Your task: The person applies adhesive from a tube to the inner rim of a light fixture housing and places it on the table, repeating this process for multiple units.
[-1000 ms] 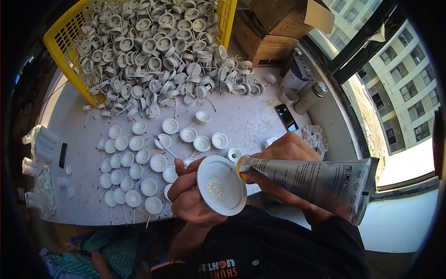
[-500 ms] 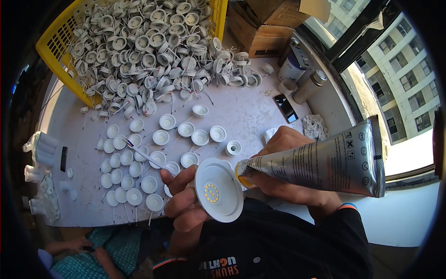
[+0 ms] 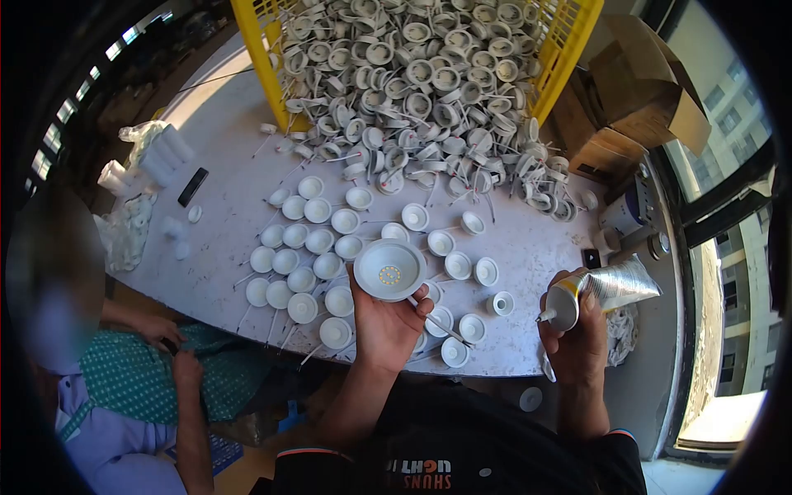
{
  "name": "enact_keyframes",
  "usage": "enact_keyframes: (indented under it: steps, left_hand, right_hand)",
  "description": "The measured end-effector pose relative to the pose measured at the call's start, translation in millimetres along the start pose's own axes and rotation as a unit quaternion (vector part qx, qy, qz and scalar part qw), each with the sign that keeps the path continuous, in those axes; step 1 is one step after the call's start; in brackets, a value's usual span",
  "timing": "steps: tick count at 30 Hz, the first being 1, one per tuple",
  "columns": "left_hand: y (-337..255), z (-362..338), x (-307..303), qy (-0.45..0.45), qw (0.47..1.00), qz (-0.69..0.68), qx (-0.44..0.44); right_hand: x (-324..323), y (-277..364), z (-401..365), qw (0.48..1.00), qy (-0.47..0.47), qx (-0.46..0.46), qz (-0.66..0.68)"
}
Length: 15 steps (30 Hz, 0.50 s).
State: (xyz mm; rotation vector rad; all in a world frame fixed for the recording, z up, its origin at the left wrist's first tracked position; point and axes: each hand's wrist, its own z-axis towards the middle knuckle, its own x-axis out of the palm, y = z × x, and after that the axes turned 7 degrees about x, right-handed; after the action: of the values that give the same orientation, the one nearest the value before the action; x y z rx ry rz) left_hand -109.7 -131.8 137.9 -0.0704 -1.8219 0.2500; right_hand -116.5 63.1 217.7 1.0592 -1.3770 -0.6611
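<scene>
My left hand [image 3: 384, 330] is closed around a white LED downlight [image 3: 390, 270], its wide cup facing up and a ring of yellow LEDs at the bottom. The downlight's white cable [image 3: 441, 322] trails out beneath it to the right. Off to the right, my right hand [image 3: 575, 346] grips a silver squeeze tube [image 3: 623, 283], its capped end and small nozzle pointing left. A clear gap separates the nozzle from the downlight. Several smaller white downlights [image 3: 302, 308] lie on the table under and around my left hand, most with cups up.
A yellow crate [image 3: 262, 66] spills a heap of white lamp parts [image 3: 429, 107] over the table's back. Cardboard boxes [image 3: 631, 91] and a metal flask [image 3: 657, 245] stand by the window. A phone [image 3: 193, 187] lies at left. A person [image 3: 148, 379] sits at lower left.
The tube has moved from right beside the downlight's rim out to the right. The downlight now faces up more squarely. The whole view has shifted, showing more of the left side.
</scene>
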Motion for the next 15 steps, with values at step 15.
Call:
enact_keyframes:
  steps: [15]
  left_hand:
    - [-262,34,-180,-0.23,0.907,0.304,0.178]
  right_hand:
    - [28,-58,32,0.995,-0.064,0.057,0.047]
